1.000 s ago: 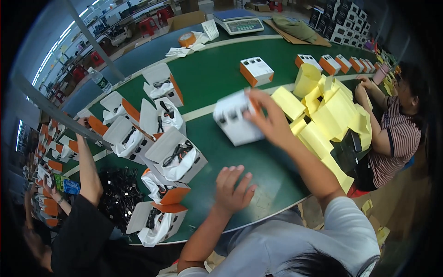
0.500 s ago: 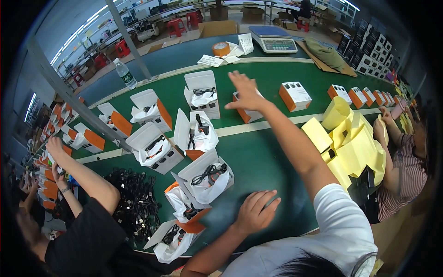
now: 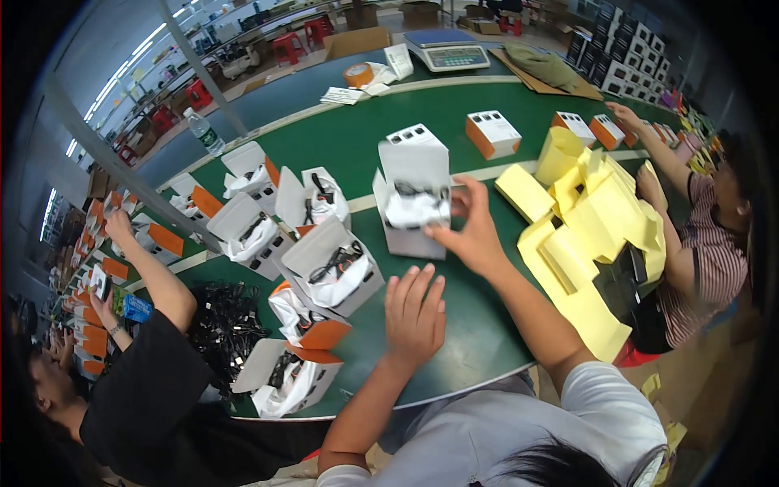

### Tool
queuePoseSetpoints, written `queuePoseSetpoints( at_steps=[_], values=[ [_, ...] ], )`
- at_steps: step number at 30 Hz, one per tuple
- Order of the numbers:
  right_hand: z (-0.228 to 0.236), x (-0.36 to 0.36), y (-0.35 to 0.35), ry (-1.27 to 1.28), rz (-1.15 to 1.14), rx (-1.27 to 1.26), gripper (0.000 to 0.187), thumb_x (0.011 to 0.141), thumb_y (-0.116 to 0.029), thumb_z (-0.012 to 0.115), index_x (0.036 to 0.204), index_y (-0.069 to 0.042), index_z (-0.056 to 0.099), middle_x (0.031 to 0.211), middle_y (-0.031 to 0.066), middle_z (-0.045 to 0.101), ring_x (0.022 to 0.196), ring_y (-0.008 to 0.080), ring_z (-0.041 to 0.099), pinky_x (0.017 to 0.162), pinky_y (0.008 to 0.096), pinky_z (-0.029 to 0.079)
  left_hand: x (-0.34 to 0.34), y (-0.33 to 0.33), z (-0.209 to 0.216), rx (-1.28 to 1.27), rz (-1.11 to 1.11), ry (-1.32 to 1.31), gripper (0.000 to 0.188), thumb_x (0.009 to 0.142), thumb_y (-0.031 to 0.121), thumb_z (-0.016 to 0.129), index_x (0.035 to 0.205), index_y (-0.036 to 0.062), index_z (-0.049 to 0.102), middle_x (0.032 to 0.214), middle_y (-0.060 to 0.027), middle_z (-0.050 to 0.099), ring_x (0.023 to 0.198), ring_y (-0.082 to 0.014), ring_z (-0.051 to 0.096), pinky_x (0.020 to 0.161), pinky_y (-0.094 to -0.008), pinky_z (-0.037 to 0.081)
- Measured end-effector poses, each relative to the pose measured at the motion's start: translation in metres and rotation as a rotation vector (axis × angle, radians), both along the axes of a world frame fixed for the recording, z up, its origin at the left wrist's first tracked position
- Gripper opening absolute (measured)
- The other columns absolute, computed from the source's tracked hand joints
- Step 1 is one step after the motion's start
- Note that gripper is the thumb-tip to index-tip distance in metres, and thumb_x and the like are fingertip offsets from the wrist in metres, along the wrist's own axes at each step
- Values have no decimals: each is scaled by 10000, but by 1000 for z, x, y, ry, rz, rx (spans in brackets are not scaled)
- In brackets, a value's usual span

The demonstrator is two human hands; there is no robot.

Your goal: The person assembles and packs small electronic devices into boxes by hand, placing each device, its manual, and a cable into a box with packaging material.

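Observation:
An open white box (image 3: 412,239) stands in front of me, slightly blurred, its lid flap raised. A white plastic bag and a coiled black cable (image 3: 415,191) show in its top. My right hand (image 3: 473,227) grips the right side of this box, thumb in front and fingers behind. Just below the box my left hand (image 3: 414,312) holds nothing, its fingers stretched toward it. To the left stand several more open boxes with bagged contents, among them one with a black cable (image 3: 335,268) on top and one (image 3: 288,377) nearest the table edge.
Closed white-and-orange boxes, one of them (image 3: 492,135), line the far green belt. Yellow card sleeves (image 3: 600,231) are piled at right beside a co-worker. Black cables (image 3: 223,337) lie heaped at left near another person. A scale (image 3: 446,53), tape roll (image 3: 358,75) and bottle (image 3: 204,132) stand beyond.
My right hand has drawn back from the far belt and now grips an open box, which has come nearer and to the right. My left hand has moved up toward it.

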State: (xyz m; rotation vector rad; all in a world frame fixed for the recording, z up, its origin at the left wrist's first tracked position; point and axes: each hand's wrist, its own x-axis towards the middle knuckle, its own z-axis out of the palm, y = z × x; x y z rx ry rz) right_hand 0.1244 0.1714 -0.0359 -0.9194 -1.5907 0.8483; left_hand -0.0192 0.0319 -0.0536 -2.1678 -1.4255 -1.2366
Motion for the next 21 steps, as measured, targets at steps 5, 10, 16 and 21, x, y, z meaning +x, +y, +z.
queuePoseSetpoints(
  at_steps=[5,10,16,21],
  values=[
    [-37,60,-87,-40,50,184,829,749,-112,881,1401,-56,373,1329,226,529,1198,324,606,972,419,527,25,-3,19,-81,57,187,451,977,301,531,1331,31,604,1412,-116,585,1344,-272,523,1222,-559,80],
    [-10,79,-110,-347,44,285,695,755,-107,859,1370,-104,535,1354,213,506,1176,365,622,975,407,531,35,-5,28,-231,-22,213,397,952,272,573,1284,57,613,1353,-94,608,1287,-260,555,1196,-586,115],
    [-9,78,-114,-258,110,103,587,755,-114,853,1307,-120,655,1371,196,497,1187,366,624,988,400,526,10,-7,17,-75,-66,-658,258,972,98,570,1194,-14,641,1276,-164,634,1163,-341,600,1067,-474,409],
    [-6,77,-113,-182,129,144,541,794,-138,831,1304,-109,651,1351,193,512,1179,349,613,1001,395,506,-2,2,27,-163,-274,-230,209,922,35,614,1113,-10,688,1180,-158,680,1087,-343,643,982,-437,482]
  ],
)
